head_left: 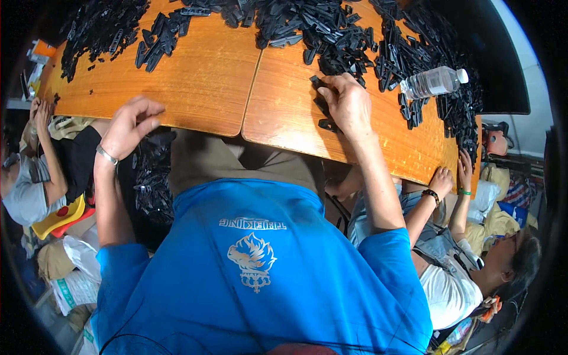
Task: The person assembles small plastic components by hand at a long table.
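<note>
Over the wooden table, my right hand [350, 105] is closed, with thumb and fingertips on a small black plastic piece [316, 81]. More black pieces lie partly under that hand, one of them a small black clip-like part [327, 125] near the table's front edge. My left hand [130, 126] hovers at the front edge further left, its thumb apart from the curved fingers and nothing seen in it. Below it, beside my leg, a dark heap of black plastic parts [154, 192] shows in shadow. What exact kind these parts are, I cannot tell.
Large piles of black plastic parts [307, 26] cover the far side of the table [195, 89]. A clear plastic bottle [435, 82] lies on its side among them at the right. One co-worker's hands [452, 174] rest at the right edge, another's hands [41, 115] at the left.
</note>
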A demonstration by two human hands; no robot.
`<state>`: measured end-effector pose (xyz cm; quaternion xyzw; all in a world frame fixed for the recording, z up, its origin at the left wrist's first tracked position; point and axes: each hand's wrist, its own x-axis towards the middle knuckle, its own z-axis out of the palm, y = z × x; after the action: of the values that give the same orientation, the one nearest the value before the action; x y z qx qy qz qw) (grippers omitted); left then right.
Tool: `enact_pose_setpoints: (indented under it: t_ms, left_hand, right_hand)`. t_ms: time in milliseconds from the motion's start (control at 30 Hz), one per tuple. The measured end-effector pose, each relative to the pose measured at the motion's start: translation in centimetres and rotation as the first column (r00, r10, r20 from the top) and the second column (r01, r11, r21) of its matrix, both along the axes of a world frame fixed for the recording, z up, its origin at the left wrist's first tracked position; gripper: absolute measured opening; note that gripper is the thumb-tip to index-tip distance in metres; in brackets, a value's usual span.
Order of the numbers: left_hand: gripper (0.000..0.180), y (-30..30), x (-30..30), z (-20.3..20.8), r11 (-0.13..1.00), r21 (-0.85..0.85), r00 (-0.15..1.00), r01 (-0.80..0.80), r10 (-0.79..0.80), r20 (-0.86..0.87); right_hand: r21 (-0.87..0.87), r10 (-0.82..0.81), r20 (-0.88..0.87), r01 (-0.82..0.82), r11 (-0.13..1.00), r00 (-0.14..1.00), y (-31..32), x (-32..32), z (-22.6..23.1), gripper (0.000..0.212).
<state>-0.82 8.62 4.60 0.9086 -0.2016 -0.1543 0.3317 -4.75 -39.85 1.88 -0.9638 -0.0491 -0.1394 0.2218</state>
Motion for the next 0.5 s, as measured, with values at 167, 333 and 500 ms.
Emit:
enact_pose_setpoints:
  t_ms: [167,333,500]
  left_hand:
    - [0.027,-13.3,3.1,-1.9,0.939,-0.343,0.992,-0.025,0.065,0.104]
    - [0.035,-27.1,6.6,-5.2,0.98,-0.199,0.97,0.014,0.035,0.24]
    - [0.041,-32.9,7.9,-4.4,0.996,-0.013,0.943,-0.084,0.083,0.322]
  right_hand:
    - [-0.223,-0.149,-0.121,0.119,0.967,0.981,1.6,0.7,-0.2,0.029]
    - [-0.201,-0.129,-0.116,0.104,0.974,0.985,1.9,1.2,-0.3,0.027]
    - [-0.154,-0.043,-0.025,0.039,0.987,0.999,1.8,1.6,-0.6,0.025]
